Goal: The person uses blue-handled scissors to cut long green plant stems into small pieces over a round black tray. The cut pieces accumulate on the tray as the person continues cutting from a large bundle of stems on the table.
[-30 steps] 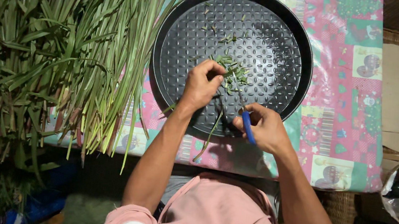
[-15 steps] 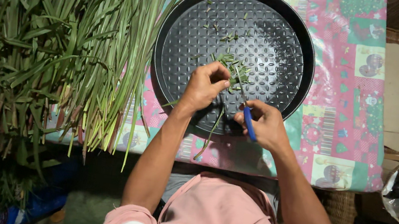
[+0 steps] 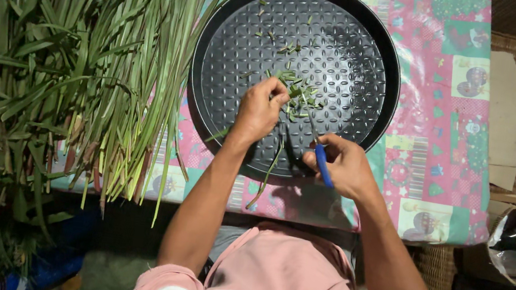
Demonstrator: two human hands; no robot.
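— What is crowding the edges around the hands?

— Off to the left of the fingers, a big heap of long green leaves (image 3: 66, 65) is spilling over the table's near edge. The patterned tablecloth (image 3: 438, 152) is showing bare to the right of the fingers, out to the table's right edge.

— And the left hand?

— The left hand (image 3: 261, 110) is pinching a thin green stalk (image 3: 274, 160), fingers closed tight on it above the round black embossed tray (image 3: 383, 36). The stalk is trailing down from the fingertips, past the tray's near rim.

— The right one?

— The right hand (image 3: 343, 164) is gripping a blue-handled knife (image 3: 322, 164), fingers wrapped around the handle, blade pointing up toward the left fingertips.

— What is the tray holding?

— Small chopped green pieces (image 3: 296, 94) are lying just beyond the left fingertips; most of the tray's floor is lying open.
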